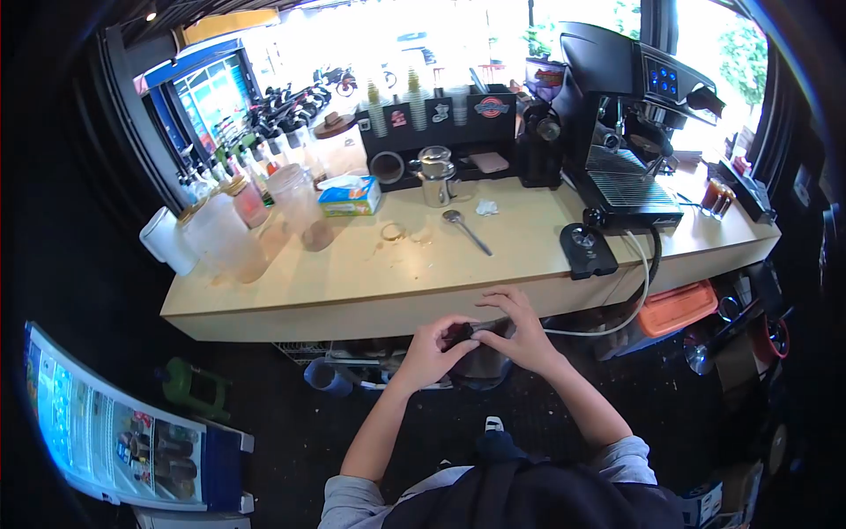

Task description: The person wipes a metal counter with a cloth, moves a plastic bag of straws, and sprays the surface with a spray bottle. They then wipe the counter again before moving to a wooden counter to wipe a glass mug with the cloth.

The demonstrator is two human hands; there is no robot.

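Observation:
In front of the counter's near edge, my left hand is closed around a small dark object that is too hidden to name. My right hand is beside it, its thumb reaching toward the object while the other fingers are apart and curved. On the wooden counter beyond lie a metal spoon and a crumpled white tissue. Behind the spoon stands a metal pot.
A tissue box, jars and bottles line the counter's left side. An espresso machine and a black tamping stand are on the right. Below are a lit fridge, an orange container and a hanging hose.

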